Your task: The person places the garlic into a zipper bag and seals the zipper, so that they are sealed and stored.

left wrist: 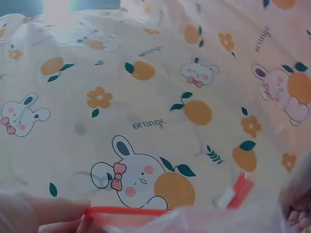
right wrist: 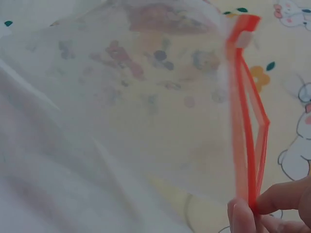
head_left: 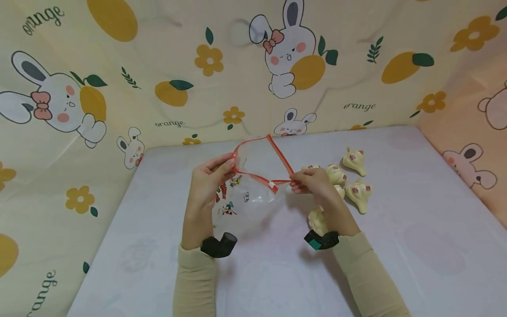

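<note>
A clear zip bag [head_left: 253,202] with small cartoon prints hangs between my two hands, its orange-red zip rim [head_left: 282,155] spread wide at the top. A white slider [head_left: 272,185] sits near one end of the rim. My left hand [head_left: 207,180] pinches the left side of the rim between thumb and fingers. At the rim's right corner, my right hand [head_left: 314,181] pinches the orange strip; the right wrist view shows its thumb and fingertips [right wrist: 279,199] on that strip. Pale garlic bulbs [head_left: 358,196] with purplish patches lie just beyond and beside the right hand.
Another garlic bulb [head_left: 317,220] lies under the right wrist, partly hidden by it. The pale tabletop [head_left: 261,281] runs back to a cloth backdrop [head_left: 245,61] printed with rabbits and oranges. Black cameras [head_left: 219,245] are strapped to both wrists.
</note>
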Tool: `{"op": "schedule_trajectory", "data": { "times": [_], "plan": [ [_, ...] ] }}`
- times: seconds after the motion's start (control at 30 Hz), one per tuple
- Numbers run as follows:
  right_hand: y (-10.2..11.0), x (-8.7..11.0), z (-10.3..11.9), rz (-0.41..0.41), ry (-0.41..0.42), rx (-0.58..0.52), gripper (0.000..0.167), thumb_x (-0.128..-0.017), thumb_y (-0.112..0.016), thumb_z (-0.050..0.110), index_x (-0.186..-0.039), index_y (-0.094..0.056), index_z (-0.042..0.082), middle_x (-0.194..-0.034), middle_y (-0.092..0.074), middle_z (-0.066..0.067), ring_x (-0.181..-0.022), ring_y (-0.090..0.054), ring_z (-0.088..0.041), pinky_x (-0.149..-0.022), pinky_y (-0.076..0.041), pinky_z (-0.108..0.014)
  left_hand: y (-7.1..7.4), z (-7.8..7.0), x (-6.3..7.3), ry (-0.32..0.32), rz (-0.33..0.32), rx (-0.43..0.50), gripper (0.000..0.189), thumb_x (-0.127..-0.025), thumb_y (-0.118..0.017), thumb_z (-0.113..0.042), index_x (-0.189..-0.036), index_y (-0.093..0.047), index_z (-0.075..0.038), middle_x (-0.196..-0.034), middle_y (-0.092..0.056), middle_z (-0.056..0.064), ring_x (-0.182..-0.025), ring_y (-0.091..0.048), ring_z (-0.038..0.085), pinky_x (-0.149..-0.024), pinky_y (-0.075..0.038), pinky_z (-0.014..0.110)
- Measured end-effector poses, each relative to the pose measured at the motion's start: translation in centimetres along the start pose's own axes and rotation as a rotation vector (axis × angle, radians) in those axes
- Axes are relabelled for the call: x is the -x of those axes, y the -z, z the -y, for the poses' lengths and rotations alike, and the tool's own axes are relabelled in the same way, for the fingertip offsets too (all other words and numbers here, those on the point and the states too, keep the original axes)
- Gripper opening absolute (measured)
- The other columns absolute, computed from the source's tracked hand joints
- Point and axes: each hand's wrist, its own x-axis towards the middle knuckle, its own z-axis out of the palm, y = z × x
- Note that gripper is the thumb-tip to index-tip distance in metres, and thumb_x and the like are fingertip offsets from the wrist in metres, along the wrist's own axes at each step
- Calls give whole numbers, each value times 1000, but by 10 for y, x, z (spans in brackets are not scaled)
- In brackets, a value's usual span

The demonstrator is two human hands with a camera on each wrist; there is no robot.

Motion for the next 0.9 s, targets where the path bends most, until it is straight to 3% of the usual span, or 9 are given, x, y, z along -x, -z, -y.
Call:
{"op": "schedule_trajectory", "data": {
  "times": [0.17,0.33,0.47,0.6,0.73,0.9],
  "plan": [
    [9,1,1,4,-13,-86,12,-95,-58,11,-94,-65,2,-61,-67,8,-55,-64,-1,-57,-57,-15,-1,1,-8,-12,-58,63,29,-90,-65,-6,-117,-63,6,-80,-72,-9,-71,-68,4,-75,-60,17],
    [12,5,5,22,-12,-209,22,-94,-58,7,-75,-68,14,-61,-69,4,-55,-67,-4,-57,-59,-17,0,5,-14,-86,-53,77,29,-90,-63,-2,-117,-63,10,-85,-72,-6,-74,-69,5,-76,-60,18],
    [12,7,7,26,-19,-230,20,-94,-58,8,-77,-67,13,-63,-70,3,-56,-67,-5,-58,-59,-18,0,5,-14,-68,-2,81,33,-91,-62,-1,-121,-60,11,-88,-72,-5,-77,-69,5,-79,-60,19],
    [10,10,9,17,-3,-206,11,-95,-57,10,-89,-66,7,-65,-69,3,-58,-68,-5,-60,-59,-17,1,3,-11,-19,49,57,38,-92,-60,0,-128,-55,10,-87,-71,-8,-77,-68,3,-77,-60,17],
    [9,11,9,24,26,-201,11,-96,-56,9,-97,-63,0,-66,-70,3,-59,-68,-5,-60,-59,-18,4,0,-7,10,93,-58,38,-94,-58,-1,-130,-53,10,-85,-68,-10,-74,-67,0,-75,-58,13],
    [9,13,9,41,43,-199,10,-96,-55,7,-96,-61,0,-66,-69,3,-59,-68,-5,-60,-59,-17,3,-1,-3,-35,112,-226,30,-95,-57,-3,-121,-58,12,-79,-64,-13,-73,-65,-1,-76,-57,11]
  ]
}}
